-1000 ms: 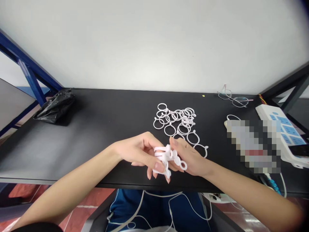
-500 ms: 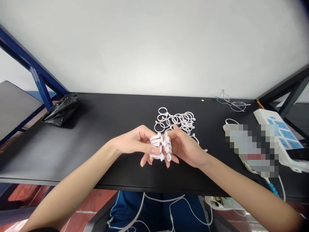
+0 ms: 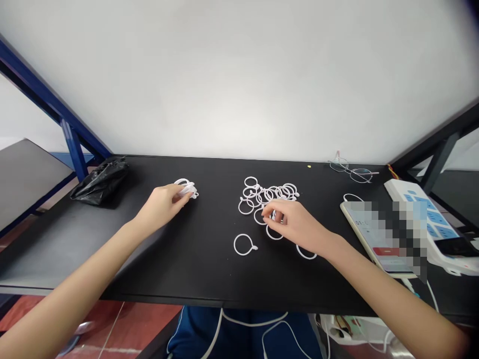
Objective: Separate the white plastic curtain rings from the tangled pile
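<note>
My left hand (image 3: 161, 203) is out to the left, its thumb and fingers closed on a bunch of white plastic curtain rings (image 3: 190, 188) at the tabletop. My right hand (image 3: 297, 224) hovers low over the near side of a loose pile of the same curtain rings (image 3: 265, 195). Its fingers are curled, with a small gap between thumb and index tip; white bits of ring show in that gap. One single curtain ring (image 3: 243, 245) with a small eyelet lies apart, nearer the front edge. Another ring (image 3: 307, 255) is partly covered by my right wrist.
On the black table (image 3: 179, 264) a crumpled black plastic bag (image 3: 100, 182) lies at the far left. Glasses (image 3: 351, 170) rest at the back right. A phone (image 3: 377, 239), partly blurred out, and a white power strip (image 3: 430, 214) are on the right. White cables hang below the edge.
Both hands were together in the middle with rings between them. They have parted: the left went left with a bunch of rings, the right drew back over the pile. The single front ring is now visible.
</note>
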{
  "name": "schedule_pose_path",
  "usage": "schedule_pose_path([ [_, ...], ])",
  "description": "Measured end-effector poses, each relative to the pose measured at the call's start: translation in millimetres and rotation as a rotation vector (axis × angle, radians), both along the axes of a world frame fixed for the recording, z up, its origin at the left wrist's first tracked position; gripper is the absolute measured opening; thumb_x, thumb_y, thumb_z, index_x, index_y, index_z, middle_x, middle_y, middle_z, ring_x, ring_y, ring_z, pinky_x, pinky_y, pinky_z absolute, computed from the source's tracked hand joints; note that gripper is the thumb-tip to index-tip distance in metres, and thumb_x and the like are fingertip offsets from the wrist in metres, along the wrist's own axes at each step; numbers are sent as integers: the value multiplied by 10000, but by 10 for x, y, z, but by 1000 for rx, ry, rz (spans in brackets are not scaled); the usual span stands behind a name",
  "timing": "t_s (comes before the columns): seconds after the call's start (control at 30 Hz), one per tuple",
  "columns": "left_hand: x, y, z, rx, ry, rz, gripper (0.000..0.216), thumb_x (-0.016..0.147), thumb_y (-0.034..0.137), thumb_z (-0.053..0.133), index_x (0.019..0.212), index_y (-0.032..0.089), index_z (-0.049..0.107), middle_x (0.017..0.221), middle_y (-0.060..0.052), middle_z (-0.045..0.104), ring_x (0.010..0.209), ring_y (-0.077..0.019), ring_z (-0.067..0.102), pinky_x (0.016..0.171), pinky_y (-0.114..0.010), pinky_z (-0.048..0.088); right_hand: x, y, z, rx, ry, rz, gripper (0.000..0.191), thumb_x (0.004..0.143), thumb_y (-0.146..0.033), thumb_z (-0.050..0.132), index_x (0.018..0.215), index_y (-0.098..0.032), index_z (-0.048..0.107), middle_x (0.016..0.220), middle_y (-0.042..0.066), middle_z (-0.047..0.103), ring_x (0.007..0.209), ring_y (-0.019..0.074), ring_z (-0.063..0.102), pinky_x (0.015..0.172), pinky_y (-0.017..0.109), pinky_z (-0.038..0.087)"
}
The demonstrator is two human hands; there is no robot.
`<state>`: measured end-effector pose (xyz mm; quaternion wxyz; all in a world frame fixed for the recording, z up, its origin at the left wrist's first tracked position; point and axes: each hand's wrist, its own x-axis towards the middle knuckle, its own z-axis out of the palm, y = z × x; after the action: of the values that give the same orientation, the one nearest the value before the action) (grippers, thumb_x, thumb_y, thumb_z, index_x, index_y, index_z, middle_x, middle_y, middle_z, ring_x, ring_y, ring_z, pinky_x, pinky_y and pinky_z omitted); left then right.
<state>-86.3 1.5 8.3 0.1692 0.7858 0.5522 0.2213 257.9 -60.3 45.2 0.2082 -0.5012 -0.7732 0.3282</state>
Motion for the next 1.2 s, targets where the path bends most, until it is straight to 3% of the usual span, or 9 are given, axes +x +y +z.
schedule_pose_path([
  [0.17, -98, -27, 127, 54, 178, 2, 427, 906, 507, 445, 1002, 149, 658, 930, -77, 677, 593, -158, 610, 661, -284, 449, 195, -26, 134, -58, -153, 226, 214, 807, -186, 593, 1014, -206, 642, 1041, 40, 631, 693, 115, 593, 635, 262, 460],
  [0.33, 86, -255, 392, 206, 222, 132, 413, 903, 479, 461, 1116, 161, 617, 1097, -86, 644, 574, -128, 578, 668, -297, 461, 209, -87, 51, 127, -281, 235, 296, 840, -75, 480, 1060, -205, 629, 1000, 43, 632, 699, 126, 554, 658, 266, 420],
  [0.4, 332, -395, 460, 200, 187, 6, 392, 907, 433, 461, 1175, 178, 589, 1096, -74, 632, 596, -123, 584, 669, -288, 472, 136, -72, -20, 158, -343, 238, 306, 827, -42, 467, 1045, -192, 620, 982, 43, 625, 692, 125, 545, 642, 258, 397],
  [0.53, 888, -530, 429, 10, 267, -462, 494, 856, 337, 512, 1327, 193, 473, 1279, -91, 524, 621, -109, 583, 626, -274, 484, -9, 2, -52, 134, -432, 311, 226, 731, -2, 498, 849, -176, 581, 844, 19, 585, 710, 135, 518, 617, 245, 350],
  [0.67, 1179, -411, 281, -15, 349, -515, 437, 779, 285, 537, 1195, 152, 545, 1184, -93, 527, 641, -145, 588, 593, -295, 463, -2, 12, 82, 69, -377, 306, 205, 648, 16, 515, 718, -177, 515, 745, -14, 536, 670, 116, 470, 600, 230, 326],
  [0.8, 1191, -302, 208, -70, 315, -495, 174, 790, 229, 489, 921, 189, 596, 1059, -34, 544, 615, -122, 564, 607, -285, 449, 168, 3, 221, 34, -213, 133, 148, 699, -43, 535, 696, -184, 488, 675, -41, 499, 594, 94, 443, 574, 220, 334],
  [0.9, 1163, -347, 238, -78, 287, -507, 167, 831, 234, 451, 918, 202, 590, 998, -17, 557, 649, -131, 576, 644, -288, 460, 247, 49, 238, 70, -147, 71, 153, 708, -65, 539, 677, -189, 454, 673, -46, 500, 574, 88, 424, 561, 220, 329],
  [1.0, 1194, -474, 289, -83, 321, -504, 264, 851, 406, 484, 971, 192, 583, 963, -28, 566, 649, -161, 589, 633, -312, 471, 188, 141, 199, 139, -114, 47, 183, 753, -123, 570, 661, -191, 428, 655, -47, 496, 586, 94, 421, 582, 230, 334],
  [1.2, 1334, -617, 297, -58, 489, -538, 151, 745, 227, 499, 846, 160, 589, 913, -69, 583, 655, -211, 614, 569, -313, 455, -107, 368, 113, 199, -356, 235, 146, 789, -53, 532, 732, -185, 507, 723, -6, 569, 659, 129, 503, 603, 241, 338],
])
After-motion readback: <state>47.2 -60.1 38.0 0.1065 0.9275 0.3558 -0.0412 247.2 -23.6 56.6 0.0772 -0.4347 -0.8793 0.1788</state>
